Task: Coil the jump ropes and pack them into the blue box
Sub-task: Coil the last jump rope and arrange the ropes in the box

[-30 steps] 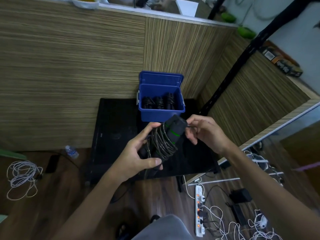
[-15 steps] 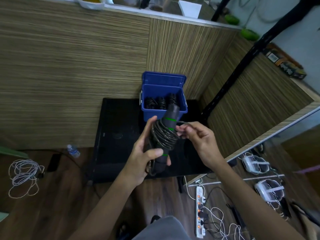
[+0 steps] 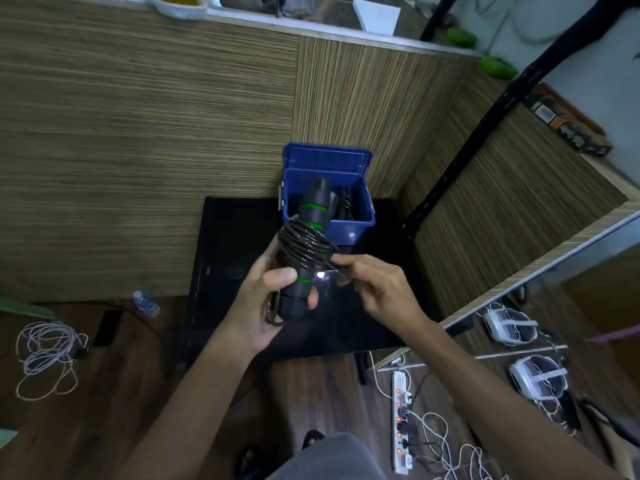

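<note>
Head view, left hand [image 3: 266, 303] gripping jump rope [image 3: 304, 244] (lettering unreadable)

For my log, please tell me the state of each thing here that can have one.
Box: lid open, coiled ropes inside.
Rope: wound around its handles, end loose.
Left hand: grips the handles.
Right hand: pinches the rope end.
Power strip: switches lit.
Bottle: lying on the floor.

No readable text anywhere; print on the dark cardboard box [image 3: 575, 133] on the right ledge too blurred to make out.
</note>
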